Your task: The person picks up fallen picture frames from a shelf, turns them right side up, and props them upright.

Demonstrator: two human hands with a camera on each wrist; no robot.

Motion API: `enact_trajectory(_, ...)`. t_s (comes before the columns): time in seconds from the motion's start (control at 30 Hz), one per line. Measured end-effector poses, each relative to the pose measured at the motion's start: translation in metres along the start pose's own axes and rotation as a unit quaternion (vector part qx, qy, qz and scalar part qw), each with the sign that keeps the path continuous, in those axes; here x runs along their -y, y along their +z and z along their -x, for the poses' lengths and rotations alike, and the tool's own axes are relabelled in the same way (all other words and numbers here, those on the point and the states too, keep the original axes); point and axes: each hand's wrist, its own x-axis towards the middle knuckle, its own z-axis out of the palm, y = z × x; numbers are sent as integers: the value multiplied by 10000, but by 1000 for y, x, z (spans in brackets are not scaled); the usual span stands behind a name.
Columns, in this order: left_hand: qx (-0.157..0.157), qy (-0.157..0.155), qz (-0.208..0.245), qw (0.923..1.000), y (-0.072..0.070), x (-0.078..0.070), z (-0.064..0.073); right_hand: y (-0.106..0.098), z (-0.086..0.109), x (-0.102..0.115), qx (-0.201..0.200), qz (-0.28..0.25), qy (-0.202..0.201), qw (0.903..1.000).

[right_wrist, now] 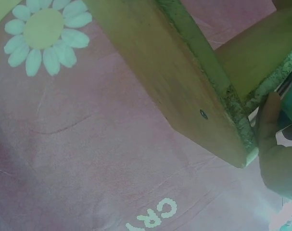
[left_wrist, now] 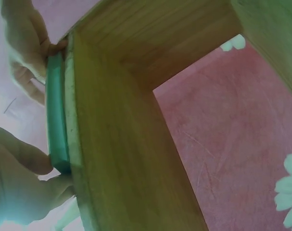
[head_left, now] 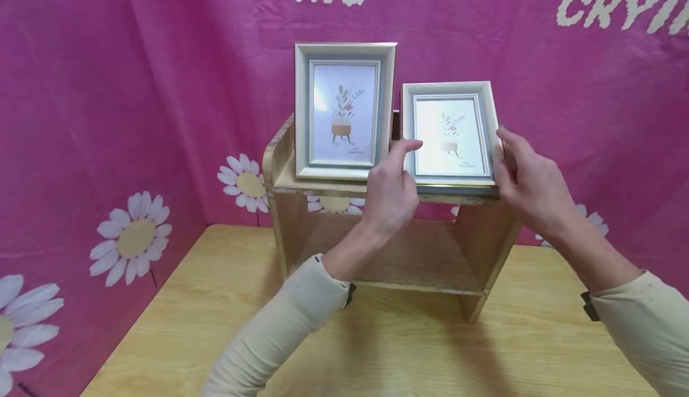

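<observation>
Honestly, my left hand (head_left: pixel 392 191) and right hand (head_left: pixel 538 188) grasp the small frame (head_left: pixel 451 137) by its sides at the top front edge of the wooden shelf (head_left: pixel 398 259), where, its footing being hidden, it might tip off if I release unevenly.

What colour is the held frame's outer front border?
The outer front border is cream; best view: head.

Wood-grain desk (head_left: pixel 409 349), wooden shelf (head_left: pixel 420 253) standing on it, larger picture frame (head_left: pixel 344 116) and smaller picture frame (head_left: pixel 449 134) on its upper board (head_left: pixel 323 186)
</observation>
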Motion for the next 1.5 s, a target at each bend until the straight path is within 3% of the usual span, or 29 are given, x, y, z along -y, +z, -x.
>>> enact_trajectory(0.17, -127, 488, -354, 9981, 4, 6, 5, 1, 5, -1, -112, -170, -34, 9998)
enact_trajectory(0.33, -323, 993, -691, 9921, 9, 11, 10, 0, 7, -1, -89, -677, 396, 9969)
enact_trajectory(0.47, -453, 1382, -941, 9849, 13, 13, 12, 0, 6, 1, -170, -960, 809, 9919)
enact_trajectory(0.7, -804, 1841, -1402, 9695, 20, 20, 16, 1, 4, 5, -349, -1359, 1081, 9842)
enact_trajectory(0.83, -1018, 2215, -1506, 9581, 22, 24, 17, -3, 3, 7, -240, -1328, 1310, 9822)
enact_trajectory(0.9, -1061, 2294, -1496, 9559, 22, 25, 17, -5, 1, 6, -117, -1312, 1379, 9817)
enact_trajectory(1.2, -1060, 2072, -1309, 9637, 18, 26, 15, -12, -8, 4, 306, -1436, 1483, 9780)
enact_trajectory(1.5, -357, 1175, -1242, 9846, 12, 17, 14, -13, -7, 5, 205, -1414, 1564, 9773)
